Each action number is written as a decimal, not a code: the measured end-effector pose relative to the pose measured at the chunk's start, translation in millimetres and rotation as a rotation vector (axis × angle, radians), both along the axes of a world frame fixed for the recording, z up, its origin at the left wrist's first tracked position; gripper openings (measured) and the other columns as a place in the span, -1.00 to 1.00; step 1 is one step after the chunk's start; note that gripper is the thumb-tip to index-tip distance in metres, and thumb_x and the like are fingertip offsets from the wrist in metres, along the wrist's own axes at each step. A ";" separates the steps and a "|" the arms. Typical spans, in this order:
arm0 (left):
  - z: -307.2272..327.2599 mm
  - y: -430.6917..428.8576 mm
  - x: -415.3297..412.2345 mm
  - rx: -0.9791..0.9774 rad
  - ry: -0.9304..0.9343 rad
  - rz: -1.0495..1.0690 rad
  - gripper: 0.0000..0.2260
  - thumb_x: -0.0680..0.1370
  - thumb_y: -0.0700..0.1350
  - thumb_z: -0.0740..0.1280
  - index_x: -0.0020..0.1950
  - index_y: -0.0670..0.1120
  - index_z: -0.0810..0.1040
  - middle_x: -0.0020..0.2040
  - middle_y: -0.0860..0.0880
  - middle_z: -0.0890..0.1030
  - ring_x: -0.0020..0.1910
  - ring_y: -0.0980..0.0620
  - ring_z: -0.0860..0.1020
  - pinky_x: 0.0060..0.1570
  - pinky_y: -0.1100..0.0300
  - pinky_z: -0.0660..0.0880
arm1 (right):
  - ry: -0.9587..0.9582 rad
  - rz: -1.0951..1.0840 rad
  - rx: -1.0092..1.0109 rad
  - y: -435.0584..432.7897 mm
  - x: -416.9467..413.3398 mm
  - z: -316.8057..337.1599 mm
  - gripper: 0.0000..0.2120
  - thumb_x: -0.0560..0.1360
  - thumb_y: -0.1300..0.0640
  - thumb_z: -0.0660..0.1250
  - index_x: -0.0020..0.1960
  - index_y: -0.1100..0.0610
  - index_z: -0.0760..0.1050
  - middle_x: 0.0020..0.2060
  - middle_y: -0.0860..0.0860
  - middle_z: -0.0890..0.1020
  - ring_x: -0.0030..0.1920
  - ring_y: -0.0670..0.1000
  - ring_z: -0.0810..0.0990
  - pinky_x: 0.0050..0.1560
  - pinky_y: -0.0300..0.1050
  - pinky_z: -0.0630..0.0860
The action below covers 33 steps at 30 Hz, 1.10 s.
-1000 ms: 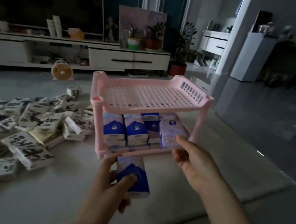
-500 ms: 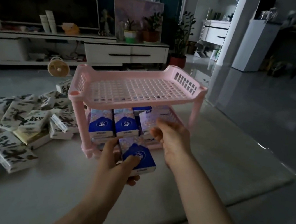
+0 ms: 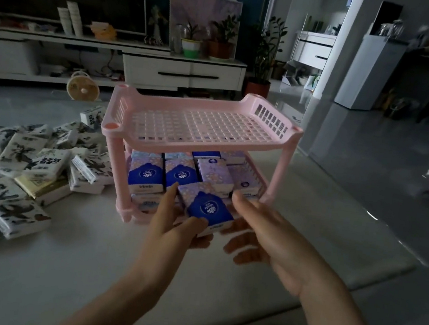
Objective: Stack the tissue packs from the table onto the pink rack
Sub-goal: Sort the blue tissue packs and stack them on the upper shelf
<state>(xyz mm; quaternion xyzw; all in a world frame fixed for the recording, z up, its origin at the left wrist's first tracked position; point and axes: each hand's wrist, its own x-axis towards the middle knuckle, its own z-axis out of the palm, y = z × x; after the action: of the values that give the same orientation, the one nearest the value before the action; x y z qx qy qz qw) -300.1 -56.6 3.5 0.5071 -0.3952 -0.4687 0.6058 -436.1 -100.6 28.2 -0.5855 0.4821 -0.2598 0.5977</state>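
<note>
Head view: left hand [image 3: 169,224] pinches a blue-and-lilac tissue pack [image 3: 206,206], thumb on top, at the lower-shelf front of the pink rack [image 3: 210,147]. Right hand [image 3: 261,234] hovers loosely spread just beside it. Similar packs [image 3: 146,172] fill that shelf; black-and-white packs [image 3: 30,165] litter the worktop [image 3: 85,268].

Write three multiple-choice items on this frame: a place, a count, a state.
1. Where is the heap of white packs? A. On the table, left of the pink rack. B. On the rack's top shelf. C. On the floor.
2. How many shelves has the rack? A. One. B. Two. C. Four.
3. What is the left hand doing? A. Lying flat. B. Pointing. C. Gripping a blue pack.
Key: 1 A, it spreads over the table; 2 B, one grid shelf above another; 3 C, thumb and fingers clasp it.
</note>
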 end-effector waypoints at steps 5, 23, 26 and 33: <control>0.4 -13.4 -6.0 -0.062 -0.198 -0.088 -0.52 0.51 -0.26 0.25 0.40 0.01 0.27 0.01 0.01 0.58 -0.12 0.12 0.59 -0.26 0.35 0.52 | -0.202 -0.181 0.021 -2.3 -3.3 -12.5 -0.84 0.49 0.16 0.32 0.05 0.18 0.51 -0.28 0.05 0.65 -0.39 -0.07 0.58 -0.42 -0.27 0.47; -31.9 -29.8 30.6 -0.436 -1.329 0.255 -0.63 0.39 -0.33 0.39 0.18 -0.22 0.51 0.20 -0.18 0.52 0.30 -0.14 0.39 0.26 -0.02 0.24 | -0.105 -0.832 -0.326 -67.8 33.4 -43.2 -0.92 0.52 0.16 0.28 -0.04 0.11 0.39 -0.10 0.13 0.62 -0.18 0.14 0.64 -0.08 0.09 0.59; -38.5 -18.9 40.0 -0.554 -1.214 0.331 -0.73 0.45 -0.28 0.24 0.15 -0.17 0.48 0.21 -0.10 0.47 0.31 -0.01 0.34 0.32 0.13 0.28 | 0.011 -0.750 -0.375 -67.3 32.3 -44.1 -0.79 0.51 0.08 0.27 0.08 0.17 0.42 -0.05 0.13 0.60 -0.10 0.18 0.62 -0.04 0.11 0.57; -52.4 -15.0 49.5 -0.465 -1.360 0.345 -0.56 0.40 -0.19 0.17 0.27 -0.25 0.37 0.27 -0.24 0.45 0.33 -0.14 0.30 0.31 -0.07 0.30 | 0.509 -0.670 -0.791 -48.8 30.0 -41.4 -0.70 0.49 0.27 0.26 0.21 0.23 0.40 0.11 0.17 0.44 0.06 0.16 0.48 -0.11 -0.22 0.36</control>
<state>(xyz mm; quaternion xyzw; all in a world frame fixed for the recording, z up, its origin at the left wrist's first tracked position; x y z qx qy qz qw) -250.6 -71.7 -48.8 0.5989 -0.6874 0.1469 0.3838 -406.1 -149.4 -13.1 -0.6238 0.6361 -0.4464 0.0833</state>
